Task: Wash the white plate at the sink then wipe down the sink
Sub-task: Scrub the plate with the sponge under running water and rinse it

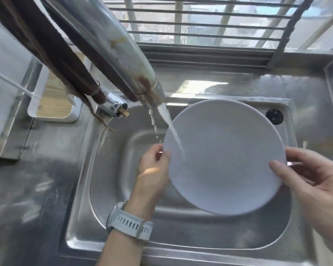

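We hold the round white ceramic plate [225, 156] over the stainless steel sink basin [112, 189], left hand [152, 166] pinching its rim at nine o'clock, right hand [311, 181] gripping at three o'clock. Tap water [171, 129] strikes the wet face; our grip may slip and the plate drop.

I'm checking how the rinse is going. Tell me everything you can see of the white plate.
The white plate is round, plain and smooth, with a shallow raised rim. It is held tilted above the steel sink, the left hand gripping its left edge and the right hand its right edge. The water stream strikes its upper left.
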### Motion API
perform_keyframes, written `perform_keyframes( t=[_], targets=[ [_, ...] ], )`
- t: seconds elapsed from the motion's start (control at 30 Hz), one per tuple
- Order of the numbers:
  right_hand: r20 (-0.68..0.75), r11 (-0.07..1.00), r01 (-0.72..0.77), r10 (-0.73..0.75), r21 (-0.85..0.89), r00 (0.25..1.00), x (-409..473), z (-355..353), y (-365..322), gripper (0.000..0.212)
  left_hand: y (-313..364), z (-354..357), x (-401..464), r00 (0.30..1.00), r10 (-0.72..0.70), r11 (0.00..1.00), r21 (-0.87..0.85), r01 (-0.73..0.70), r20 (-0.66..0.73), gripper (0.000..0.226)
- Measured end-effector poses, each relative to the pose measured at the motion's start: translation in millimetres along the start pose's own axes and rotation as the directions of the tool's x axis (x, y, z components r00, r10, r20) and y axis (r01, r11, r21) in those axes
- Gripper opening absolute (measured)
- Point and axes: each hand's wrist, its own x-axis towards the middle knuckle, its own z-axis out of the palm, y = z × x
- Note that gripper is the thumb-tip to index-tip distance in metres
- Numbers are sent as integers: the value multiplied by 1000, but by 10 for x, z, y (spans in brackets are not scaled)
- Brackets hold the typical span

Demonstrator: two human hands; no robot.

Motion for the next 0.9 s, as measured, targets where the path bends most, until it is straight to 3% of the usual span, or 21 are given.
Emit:
perform_keyframes(
  t=[0.07,0.2,0.37,0.53,0.63,0.9],
  targets=[
    [-8,996,-17,18,84,1000,64,115,67,15,73,-153,-39,996,84,994,69,-82,-25,25],
    [155,959,-178,146,221,977,180,488,163,21,215,-528,-142,982,142,972,203,-115,-128,21],
    [294,956,-244,188,164,937,250,849,266,17,211,-889,-236,962,110,951,309,-28,-251,11],
    [220,990,-128,112,61,969,187,739,341,9,76,-882,-289,955,136,913,408,-19,-262,15],
    [140,997,-61,66,-40,988,126,530,294,6,63,-740,-349,950,216,837,544,-60,-226,15],
    [-28,968,31,-40,-248,999,-88,64,39,9,408,-423,-691,935,338,680,714,-166,-105,9]
  ],
)
